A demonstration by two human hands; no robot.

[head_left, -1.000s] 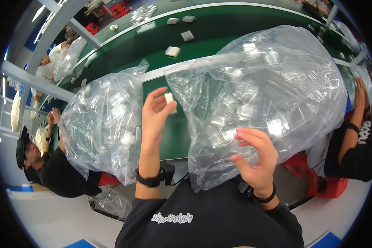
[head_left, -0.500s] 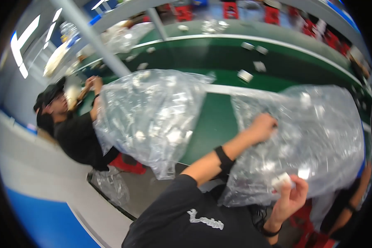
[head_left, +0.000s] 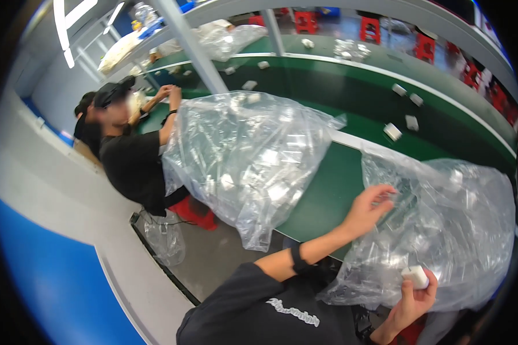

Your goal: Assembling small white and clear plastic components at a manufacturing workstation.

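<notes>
Head view, left hand (head_left: 369, 208) with fingers loosely curled at the open edge of a clear plastic bag (head_left: 443, 230) on the green table (head_left: 322, 190), right hand (head_left: 415, 299) pinching a small white block (head_left: 415, 277) just before the bag's lower front, second clear bag (head_left: 253, 155) to the left, co-worker in black (head_left: 129, 155) beyond it

Long green conveyor belt (head_left: 351, 86), grey steel post (head_left: 184, 40), red stools (head_left: 305, 20), grey floor (head_left: 46, 178) with blue strip (head_left: 34, 276), bright ceiling light (head_left: 75, 14).

Small white rounded block (head_left: 415, 276), pinched upright, against a crumpled clear plastic bag (head_left: 443, 230) on green table edge.
</notes>
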